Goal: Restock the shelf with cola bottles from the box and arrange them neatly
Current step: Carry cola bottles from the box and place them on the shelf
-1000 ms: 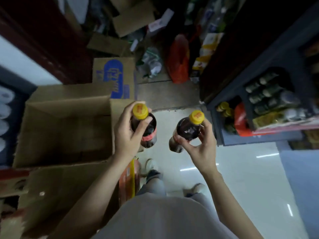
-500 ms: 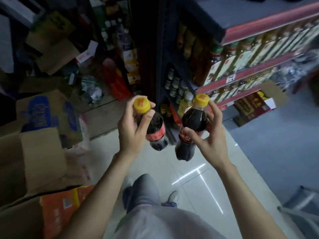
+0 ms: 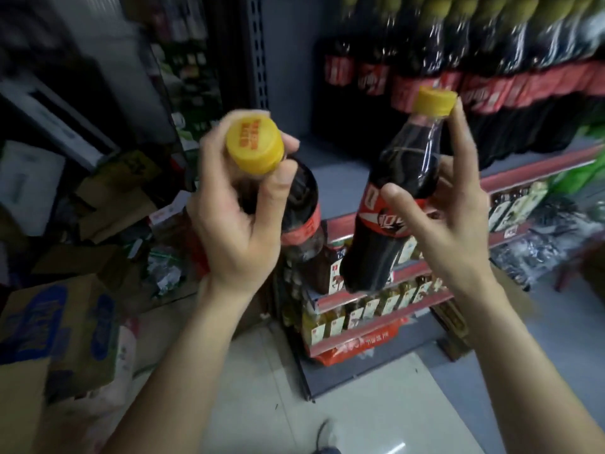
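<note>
My left hand (image 3: 229,221) grips one cola bottle (image 3: 302,204) by its neck, just under the yellow cap, with the cap tipped toward me. My right hand (image 3: 458,208) holds a second cola bottle (image 3: 389,204) around its upper body, tilted with its yellow cap up and to the right. Both bottles are dark with red labels and hang in the air before the grey shelf (image 3: 327,165). On that shelf stands a row of large cola bottles (image 3: 474,70) at the upper right; its left part is bare.
Lower shelves (image 3: 376,309) with red edge strips hold several oil and sauce bottles. Cardboard boxes (image 3: 65,332) and loose packaging pile up on the floor at the left. Pale floor tiles and my shoe (image 3: 327,437) show at the bottom.
My view has swung up and right from the open box toward the cola shelf. Both hands have lifted their bottles higher and nearer the shelf, still gripping them.
</note>
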`<state>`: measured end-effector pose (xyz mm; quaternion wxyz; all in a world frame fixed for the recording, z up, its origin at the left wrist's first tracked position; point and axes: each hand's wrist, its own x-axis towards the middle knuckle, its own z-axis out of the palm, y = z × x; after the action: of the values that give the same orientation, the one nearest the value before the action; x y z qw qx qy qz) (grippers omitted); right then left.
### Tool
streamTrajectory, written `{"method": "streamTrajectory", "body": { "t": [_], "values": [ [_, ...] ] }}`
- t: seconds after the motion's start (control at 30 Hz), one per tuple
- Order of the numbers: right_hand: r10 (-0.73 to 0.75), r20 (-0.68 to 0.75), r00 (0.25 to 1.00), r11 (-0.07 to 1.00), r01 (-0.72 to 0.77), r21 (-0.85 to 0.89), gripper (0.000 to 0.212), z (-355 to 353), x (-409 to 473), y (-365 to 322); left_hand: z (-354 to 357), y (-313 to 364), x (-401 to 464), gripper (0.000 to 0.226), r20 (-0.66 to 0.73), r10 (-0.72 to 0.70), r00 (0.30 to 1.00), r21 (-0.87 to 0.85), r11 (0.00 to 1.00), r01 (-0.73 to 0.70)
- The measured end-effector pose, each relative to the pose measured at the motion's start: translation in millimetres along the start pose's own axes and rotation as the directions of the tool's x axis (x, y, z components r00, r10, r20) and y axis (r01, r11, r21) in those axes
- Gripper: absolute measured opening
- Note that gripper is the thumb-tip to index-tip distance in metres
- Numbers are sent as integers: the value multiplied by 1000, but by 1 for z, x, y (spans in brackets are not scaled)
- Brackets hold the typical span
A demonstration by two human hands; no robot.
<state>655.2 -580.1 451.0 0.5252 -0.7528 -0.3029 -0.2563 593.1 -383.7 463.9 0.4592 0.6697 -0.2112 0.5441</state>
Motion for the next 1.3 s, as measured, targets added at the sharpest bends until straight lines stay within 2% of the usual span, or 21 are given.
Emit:
{"method": "streamTrajectory", "body": {
  "t": [0.13,0.2,0.4,0.63,0.83,1.0,1.07,1.17,1.23,1.3],
  "values": [
    [-98,-31,995,995,99,6,83,-8,64,14,40,-21,46,35,-67,125,990,57,991,-122],
    [-143,-51,988,990,142,-24,83,-10,89,19,60,-32,66,35,-80,120,989,83,990,-114],
    [-171,-69,983,983,165,-84,83,-20,122,54,115,-76,95,52,-65,-67,996,222,972,80],
    [-152,-67,986,973,138,-184,81,-42,141,93,158,-107,109,51,-83,-191,978,383,900,208],
    [-40,-18,999,958,34,-286,87,-53,147,123,175,-138,113,59,-82,-344,936,347,870,350],
    [-144,-41,989,901,114,-419,84,-54,141,133,181,-136,115,37,-34,-455,890,282,850,445],
    [-254,-106,961,901,195,-387,70,-54,132,133,180,-131,108,40,-34,-483,875,216,851,479],
    [-453,-188,871,876,396,-276,38,-52,116,126,172,-126,87,44,-10,-555,832,41,831,555],
    [-402,-126,907,915,402,-25,30,-40,103,116,162,-127,72,40,-27,-627,778,-32,779,627],
    [-259,52,965,957,248,153,40,-23,93,107,153,-129,62,43,-16,-739,674,-127,670,732]
  ]
}}
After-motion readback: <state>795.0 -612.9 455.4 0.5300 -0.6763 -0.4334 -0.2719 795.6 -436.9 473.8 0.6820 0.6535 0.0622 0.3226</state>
